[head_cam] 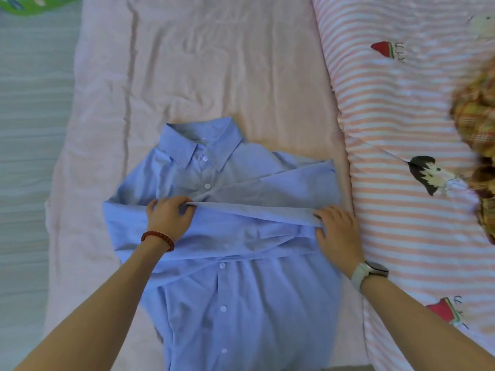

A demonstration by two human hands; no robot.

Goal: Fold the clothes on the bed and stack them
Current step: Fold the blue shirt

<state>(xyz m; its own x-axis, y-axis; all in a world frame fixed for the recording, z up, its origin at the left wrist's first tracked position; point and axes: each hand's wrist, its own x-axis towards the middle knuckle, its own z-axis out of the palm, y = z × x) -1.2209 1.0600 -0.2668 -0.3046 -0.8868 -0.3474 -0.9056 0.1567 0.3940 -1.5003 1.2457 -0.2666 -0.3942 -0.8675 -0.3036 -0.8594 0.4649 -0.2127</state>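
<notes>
Two hands work on one garment: we have a light blue button-up shirt [222, 263] lying face up on the pink sheet [187, 76] of the bed, collar [203, 145] pointing away from us and the button placket running toward the bottom edge of the view. Both sleeves are folded across the chest, and one sleeve [254, 210] lies as a band from left to right just below the collar. Our left hand [168, 215], with a red bead bracelet [158, 239] on its wrist, has its fingers curled round the upper edge of that band near the middle of the shirt, pinching the cloth. Our right hand [338, 231], a pale watch [368, 274] on its wrist, grips the band's other end at the shirt's right side, thumb under the fold and fingers bent over it. Just beside the shirt on the right lies a pink-and-white striped quilt [401, 129] printed with watermelon slices and a cartoon figure, and on its far right edge sits a crumpled yellow plaid garment [476, 121]. We see no containers here.
</notes>
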